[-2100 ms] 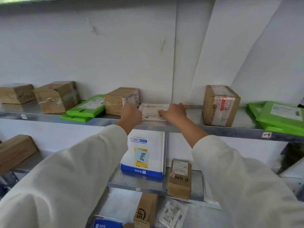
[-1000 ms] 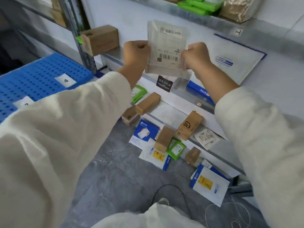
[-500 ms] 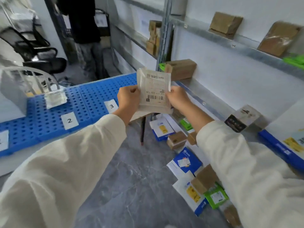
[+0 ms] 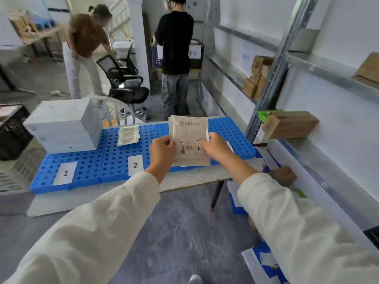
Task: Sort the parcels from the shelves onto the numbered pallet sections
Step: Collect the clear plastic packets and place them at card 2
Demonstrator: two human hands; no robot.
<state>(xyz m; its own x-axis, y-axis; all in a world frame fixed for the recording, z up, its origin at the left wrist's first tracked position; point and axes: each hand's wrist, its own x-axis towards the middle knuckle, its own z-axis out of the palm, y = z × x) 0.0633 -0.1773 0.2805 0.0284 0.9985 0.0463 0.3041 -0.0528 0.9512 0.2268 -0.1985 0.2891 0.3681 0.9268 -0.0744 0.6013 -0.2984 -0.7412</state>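
I hold a flat whitish parcel bag [image 4: 189,134] with a barcode label upright in front of me, above the blue pallet [image 4: 114,158]. My left hand [image 4: 162,150] pinches its left edge and my right hand [image 4: 215,148] its right edge. The pallet lies on a low table and carries paper labels 1 [image 4: 65,173] and 2 [image 4: 135,165]. A similar flat bag [image 4: 128,135] lies on section 2. White boxes [image 4: 63,125] are stacked on section 1. The parcel hides the sections behind it.
Metal shelves [image 4: 320,148] run along the right with a brown box [image 4: 291,125] and several cartons [image 4: 257,75]. Parcels lie on the floor under the shelves [image 4: 264,261]. Two people [image 4: 174,52] stand beyond the pallet by a black office chair [image 4: 125,83]. A black crate [image 4: 12,132] sits at left.
I took the flat parcel off the upper shelf with both hands and turned left; the numbered pallet now lies straight ahead, with the parcel held over it.
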